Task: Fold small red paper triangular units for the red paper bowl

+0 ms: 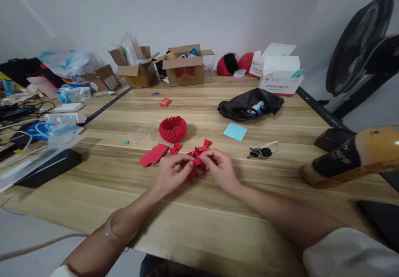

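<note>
Between my two hands is a small piece of red paper (197,162), pinched from both sides. My left hand (173,171) grips its left end with thumb and forefinger, and my right hand (220,168) has the right end. More small red paper pieces (205,143) lie scattered under and behind my fingers, partly hidden. To the left rests a stack of flat red paper strips (153,154). Just beyond stands a round red bowl of folded paper pieces (172,129), its top rim spiky.
A blue sticky note (235,131), keys (263,150) and a black plastic bag (251,104) lie to the right. A large bottle (349,156) and a fan (360,46) stand at the far right. Cardboard boxes (183,70) line the back; a black case (51,167) sits left.
</note>
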Motion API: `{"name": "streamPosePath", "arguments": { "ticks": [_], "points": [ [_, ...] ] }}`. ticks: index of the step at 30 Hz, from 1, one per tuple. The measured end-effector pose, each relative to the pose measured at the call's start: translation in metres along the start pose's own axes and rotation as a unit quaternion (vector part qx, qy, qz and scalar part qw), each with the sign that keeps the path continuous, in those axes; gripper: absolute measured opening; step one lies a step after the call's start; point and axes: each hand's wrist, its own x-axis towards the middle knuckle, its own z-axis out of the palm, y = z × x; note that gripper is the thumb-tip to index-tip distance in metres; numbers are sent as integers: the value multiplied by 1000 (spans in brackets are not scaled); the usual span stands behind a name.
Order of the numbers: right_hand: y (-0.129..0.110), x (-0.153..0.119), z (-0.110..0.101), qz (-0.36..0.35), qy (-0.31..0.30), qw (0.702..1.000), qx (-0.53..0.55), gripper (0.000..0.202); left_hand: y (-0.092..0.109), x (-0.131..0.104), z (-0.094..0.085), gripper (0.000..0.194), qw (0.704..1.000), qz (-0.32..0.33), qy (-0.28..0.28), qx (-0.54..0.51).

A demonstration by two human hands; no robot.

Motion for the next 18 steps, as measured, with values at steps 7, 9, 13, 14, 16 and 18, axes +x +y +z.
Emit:
{"name": "streamPosePath", "arguments": {
  "ticks": [7, 9, 13, 14, 16, 18],
  "points": [
    [-7, -3, 1, -44, -40, 998, 11, 11, 0, 1, -2, 16, 999, -2, 7, 46],
    [-9, -4, 2, -60, -66, 996, 11, 12, -1, 1, -2, 16, 999, 6, 10, 51],
    [-7, -3, 2, -59, -83, 995, 16, 10, -1, 0, -2, 14, 997, 42, 25, 52],
    [-6, -3, 2, -40, -82, 995, 32, 7, -1, 0, -2, 14, 997, 54, 27, 51],
    [-3, -2, 2, 15, -84, 994, 72, 8, 0, 0, -3, 12, 995, 80, 28, 45],
    [-1, -2, 2, 62, -88, 989, 102, 16, -1, 0, -3, 10, 994, 98, 31, 35]
  ]
}}
